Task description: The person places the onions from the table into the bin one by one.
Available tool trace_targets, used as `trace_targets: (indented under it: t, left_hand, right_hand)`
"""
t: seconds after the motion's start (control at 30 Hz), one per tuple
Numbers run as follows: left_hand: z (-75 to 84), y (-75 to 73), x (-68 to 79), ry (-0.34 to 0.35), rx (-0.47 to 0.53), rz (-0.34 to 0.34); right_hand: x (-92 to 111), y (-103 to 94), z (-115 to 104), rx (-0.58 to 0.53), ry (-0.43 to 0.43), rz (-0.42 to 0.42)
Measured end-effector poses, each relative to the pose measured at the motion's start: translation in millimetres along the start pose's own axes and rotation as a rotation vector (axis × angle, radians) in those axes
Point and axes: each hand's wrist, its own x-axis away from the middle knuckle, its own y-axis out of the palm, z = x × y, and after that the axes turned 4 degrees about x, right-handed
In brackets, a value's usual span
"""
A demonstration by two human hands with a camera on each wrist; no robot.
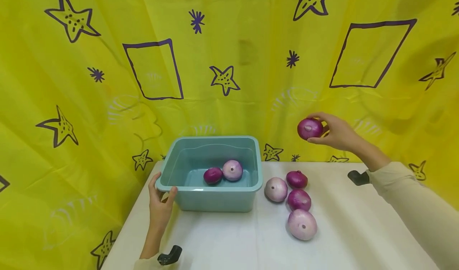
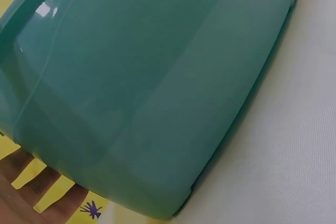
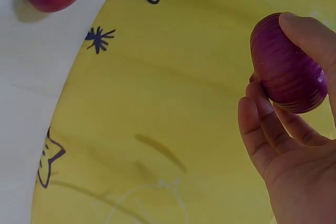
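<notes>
My right hand point(image 1: 335, 132) holds a dark purple onion point(image 1: 310, 129) in the air above the table's back edge, to the right of the tub. Thumb and fingers pinch it from opposite sides, as the right wrist view also shows with the same onion point(image 3: 286, 66). At the front left corner of a teal plastic tub point(image 1: 215, 200), my left hand point(image 1: 160, 206) grips the rim, thumb at the front and fingers along the left side. Inside the tub lie a small purple onion point(image 1: 213, 176) and a paler onion point(image 1: 232, 170), side by side.
Right of the tub, a pale onion point(image 1: 276, 189), two purple onions point(image 1: 299, 200) and a larger pale onion point(image 1: 302, 224) sit close together on the white tablecloth point(image 1: 229, 238). A yellow patterned curtain point(image 1: 229, 114) hangs behind the table.
</notes>
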Motion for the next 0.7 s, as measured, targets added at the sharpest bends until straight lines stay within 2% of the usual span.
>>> trace_targets:
  t: [0.2,0.7]
  left_hand:
    - [-2.7,1.0,-0.6,0.020,-0.033,0.015]
    - [-7.2,2.6,-0.1,0.065,-0.028,0.035]
  right_hand:
    - [-19.8,12.8,-17.4,-0.024,-0.083,-0.026]
    - [-82.9,68.5,-81.2,-0.104,-0.258,-0.090]
